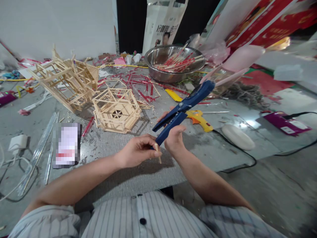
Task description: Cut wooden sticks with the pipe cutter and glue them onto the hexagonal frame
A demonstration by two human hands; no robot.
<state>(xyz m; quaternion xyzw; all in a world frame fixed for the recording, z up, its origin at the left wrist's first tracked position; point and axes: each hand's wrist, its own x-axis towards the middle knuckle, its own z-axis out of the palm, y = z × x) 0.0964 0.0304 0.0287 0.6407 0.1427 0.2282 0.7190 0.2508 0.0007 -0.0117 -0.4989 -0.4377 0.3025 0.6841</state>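
Observation:
My left hand (138, 150) is closed, pinching a short wooden stick (157, 148) between thumb and fingers, close to the lower end of a blue shears-like cutter (183, 105). My right hand (174, 137) grips this cutter, which is tilted up to the right with its two arms spread apart. Beyond the hands, a hexagonal frame of wooden sticks (116, 110) rests on the table. A larger stick-built model (69, 81) stands behind it to the left.
A steel bowl (160, 76) holds red-wrapped sticks. A yellow glue gun (201, 120) and white oval object (237, 136) lie to the right, with a cord running past. Left are a phone (66, 145), clear strips (39, 152) and a white charger (18, 142). Red wrappers (148, 94) litter the table.

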